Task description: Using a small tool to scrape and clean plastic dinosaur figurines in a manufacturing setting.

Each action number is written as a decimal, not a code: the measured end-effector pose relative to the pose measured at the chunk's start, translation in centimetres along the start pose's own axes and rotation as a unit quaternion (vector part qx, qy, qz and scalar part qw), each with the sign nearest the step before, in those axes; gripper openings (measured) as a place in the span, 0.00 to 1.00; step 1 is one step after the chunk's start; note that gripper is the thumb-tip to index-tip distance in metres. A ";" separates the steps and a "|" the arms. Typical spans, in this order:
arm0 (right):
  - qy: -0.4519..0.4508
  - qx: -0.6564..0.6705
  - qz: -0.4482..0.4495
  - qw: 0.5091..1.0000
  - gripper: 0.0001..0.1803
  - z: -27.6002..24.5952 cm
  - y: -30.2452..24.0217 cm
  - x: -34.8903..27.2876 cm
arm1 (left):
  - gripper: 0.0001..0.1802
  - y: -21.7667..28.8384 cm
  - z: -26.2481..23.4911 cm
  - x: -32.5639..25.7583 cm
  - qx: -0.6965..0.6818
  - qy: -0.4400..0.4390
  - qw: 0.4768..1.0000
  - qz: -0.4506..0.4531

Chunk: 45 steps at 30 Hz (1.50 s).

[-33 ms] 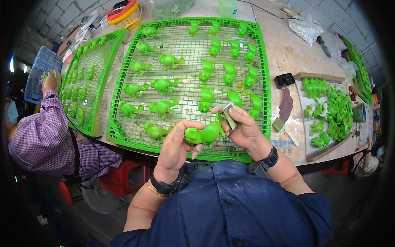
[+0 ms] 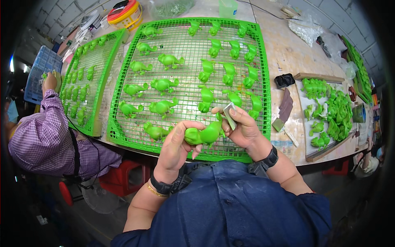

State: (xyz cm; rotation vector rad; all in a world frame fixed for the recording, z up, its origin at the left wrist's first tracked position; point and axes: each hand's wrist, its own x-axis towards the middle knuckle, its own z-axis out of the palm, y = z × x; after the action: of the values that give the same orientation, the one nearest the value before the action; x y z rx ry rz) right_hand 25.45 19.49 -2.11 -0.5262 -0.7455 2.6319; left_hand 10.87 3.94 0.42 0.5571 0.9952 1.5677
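My left hand [image 2: 175,146] grips a glossy green toy animal figure [image 2: 203,135] just above the near edge of a large green grid tray [image 2: 266,82]. My right hand [image 2: 245,129] pinches a small grey sanding piece [image 2: 229,115] and presses it against the figure's upper end. Several more green figures [image 2: 163,84] stand in rows on the tray beyond my hands. Both wrists wear dark bands, and my blue shirt fills the lower part of the view.
A second green tray [image 2: 108,61] of figures lies to the left, where a person in a purple checked shirt [image 2: 37,140] works beside a blue crate [image 2: 39,70]. To the right are sandpaper sheets [image 2: 285,107], a black object [image 2: 284,80] and a board heaped with green figures [image 2: 333,111].
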 end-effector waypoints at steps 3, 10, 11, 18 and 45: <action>-0.015 -0.007 -0.003 1.000 0.21 -0.2 0.0 0.0 | 0.27 0.0 0.0 -0.1 0.005 -0.009 1.000 0.006; -0.078 -0.066 -0.035 0.994 0.22 -0.1 -0.5 -0.1 | 0.26 0.0 -0.1 -0.4 0.042 -0.011 0.999 0.032; -0.078 -0.066 -0.035 0.994 0.22 0.0 -0.6 -0.1 | 0.25 0.1 -0.1 -0.5 0.043 -0.024 0.998 0.035; -0.072 -0.099 -0.052 0.991 0.21 0.1 -0.8 -0.3 | 0.21 0.3 -0.1 -0.4 0.052 -0.043 0.997 0.046; 0.031 -0.305 -0.119 0.944 0.09 4.0 -0.1 -1.8 | 0.20 -0.3 0.5 -0.6 0.286 0.068 0.942 0.164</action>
State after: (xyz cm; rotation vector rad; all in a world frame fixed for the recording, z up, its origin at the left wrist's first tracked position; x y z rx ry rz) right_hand 25.28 17.12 1.62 -0.6253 -1.5116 2.1208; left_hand 11.53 3.53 0.56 1.0708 1.5411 1.6125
